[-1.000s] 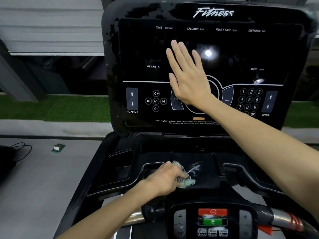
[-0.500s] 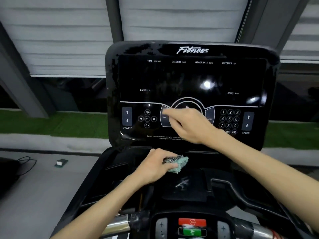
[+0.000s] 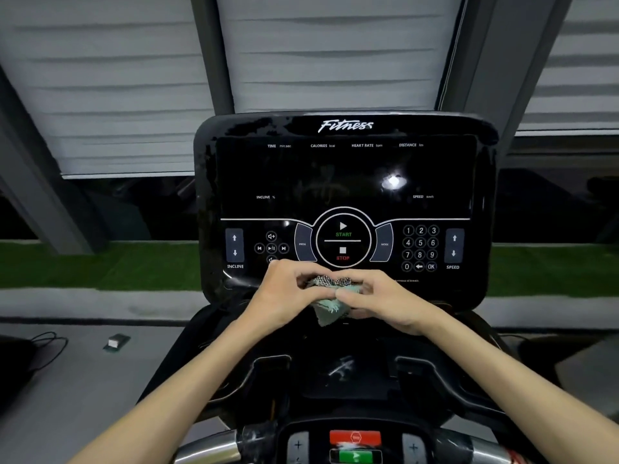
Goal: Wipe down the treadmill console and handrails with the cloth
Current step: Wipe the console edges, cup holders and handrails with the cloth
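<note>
Chrome left handrail (image 3: 207,452) at the bottom edge: no hand or cloth on it, so I'd count it as not done

Console (image 3: 345,175): left bezel and top strip look blotchy. Could be streaks or a wet film, can't tell which. The glass has faint smudges left of centre

Left hand (image 3: 284,296): fingers curled, pinching the left side of the cloth (image 3: 330,298)

Cloth is teal with a dark speckled face. It's bunched between both hands, just in front of the console's lower edge and right under the STOP key. Can't tell if it touches the panel

Straight below: tray (image 3: 341,366) has a white smear, and the red/green key pad (image 3: 355,445) has white marks. Both need a pass

Right hand (image 3: 385,299): fingers curled too, pinching the cloth's right side. Reads to me as refolding for a fresh face, not a wiping stroke

Right handrail (image 3: 495,452): same as the left, nothing on it

Estimate: early to mid job. Console partly done at best; tray, key pad and both rails left
</note>
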Demonstrator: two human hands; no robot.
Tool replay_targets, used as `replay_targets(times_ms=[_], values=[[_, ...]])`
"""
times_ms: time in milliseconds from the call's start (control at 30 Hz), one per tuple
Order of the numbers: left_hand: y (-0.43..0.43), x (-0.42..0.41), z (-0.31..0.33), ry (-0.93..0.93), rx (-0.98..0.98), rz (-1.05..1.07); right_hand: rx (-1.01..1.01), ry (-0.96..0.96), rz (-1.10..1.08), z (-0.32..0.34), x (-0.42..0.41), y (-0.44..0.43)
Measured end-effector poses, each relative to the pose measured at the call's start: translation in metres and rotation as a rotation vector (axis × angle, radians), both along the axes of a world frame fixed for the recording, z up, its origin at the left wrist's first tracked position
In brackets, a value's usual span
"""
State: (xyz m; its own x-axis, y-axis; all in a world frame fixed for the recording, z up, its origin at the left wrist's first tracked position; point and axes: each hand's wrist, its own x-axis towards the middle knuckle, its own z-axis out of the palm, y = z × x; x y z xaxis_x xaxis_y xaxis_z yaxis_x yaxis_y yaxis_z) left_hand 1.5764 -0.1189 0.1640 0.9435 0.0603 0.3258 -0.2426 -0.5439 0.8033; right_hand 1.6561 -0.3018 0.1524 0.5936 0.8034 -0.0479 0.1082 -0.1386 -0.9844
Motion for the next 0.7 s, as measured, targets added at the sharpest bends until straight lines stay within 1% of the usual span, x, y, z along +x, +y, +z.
replay_targets(times_ms=[133, 200, 300, 367, 433, 500, 600, 633, 700], values=[[0.009, 0.006, -0.007, -0.014, 0.091, -0.003, 0.016, -0.02, -0.018, -0.004, -0.001, 0.003], [0.016, 0.009, -0.012, -0.074, 0.19, -0.033, 0.002, -0.053, -0.044, -0.005, -0.002, 0.004], [0.028, 0.016, -0.022, -0.342, 0.465, -0.11, -0.024, -0.12, -0.093, -0.007, -0.003, 0.004], [0.035, 0.021, -0.026, -0.49, 0.608, -0.098, -0.046, -0.166, -0.13, -0.008, -0.004, 0.003], [0.04, 0.03, -0.025, -0.574, 0.74, -0.047, -0.098, -0.224, -0.158, -0.01, -0.006, 0.003], [0.044, 0.041, -0.02, -0.598, 0.84, 0.013, -0.159, -0.279, -0.197, -0.016, -0.008, 0.003], [0.049, 0.059, -0.013, -0.534, 0.966, 0.114, -0.214, -0.34, -0.222, -0.03, -0.016, 0.002], [0.049, 0.063, -0.014, -0.51, 0.99, 0.14, -0.242, -0.39, -0.221, -0.037, -0.019, 0.002], [0.05, 0.069, -0.021, -0.484, 1.018, 0.174, -0.333, -0.548, -0.197, -0.051, -0.024, 0.0]])
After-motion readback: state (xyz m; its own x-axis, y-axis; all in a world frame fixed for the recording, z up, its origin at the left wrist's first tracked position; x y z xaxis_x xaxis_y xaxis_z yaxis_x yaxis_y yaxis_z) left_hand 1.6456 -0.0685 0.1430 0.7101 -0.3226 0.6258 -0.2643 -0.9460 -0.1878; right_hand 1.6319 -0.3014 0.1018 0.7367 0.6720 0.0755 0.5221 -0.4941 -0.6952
